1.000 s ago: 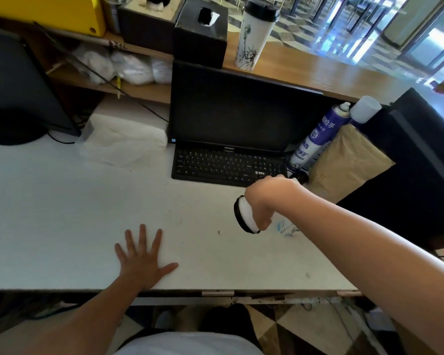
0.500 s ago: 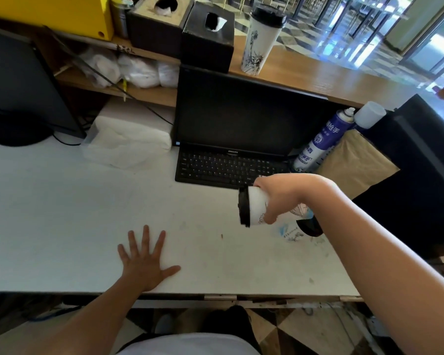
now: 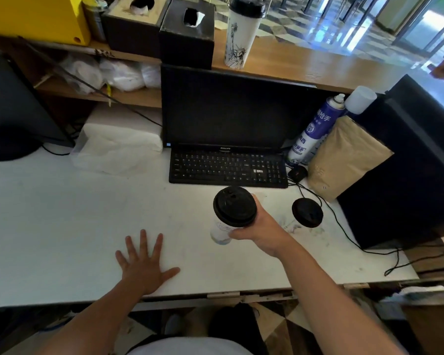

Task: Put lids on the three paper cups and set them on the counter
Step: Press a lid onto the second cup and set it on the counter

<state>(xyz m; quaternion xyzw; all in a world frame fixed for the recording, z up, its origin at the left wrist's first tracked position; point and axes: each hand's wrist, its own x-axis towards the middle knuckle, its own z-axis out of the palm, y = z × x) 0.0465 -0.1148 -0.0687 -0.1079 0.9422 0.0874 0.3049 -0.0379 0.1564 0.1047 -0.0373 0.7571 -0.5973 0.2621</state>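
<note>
Since a moment ago my right hand [image 3: 260, 228] has turned the lidded paper cup [image 3: 232, 213] from lying sideways to nearly upright, its black lid [image 3: 235, 205] now facing up toward me. My fingers wrap around the cup's white side from the right, and I hold it above the white worktop [image 3: 62, 213], in front of the black keyboard [image 3: 227, 168]. I cannot tell whether its base touches the surface. My left hand [image 3: 144, 262] has not shifted: it lies flat on the worktop near the front edge, fingers spread wide, holding nothing.

Just right of my right hand a second cup with a black lid [image 3: 307, 212] stands on the worktop, seen from above so that mostly the lid shows. A black cable [image 3: 344, 231] curves past it. On the raised wooden counter [image 3: 318, 65] behind the dark monitor [image 3: 228, 108] stands a third cup [image 3: 242, 32], tall, white with a printed drawing, already capped in black, just beside a black tissue box [image 3: 187, 34]. At the right, a blue spray can [image 3: 315, 129] leans next to a brown paper bag [image 3: 344, 157].
</note>
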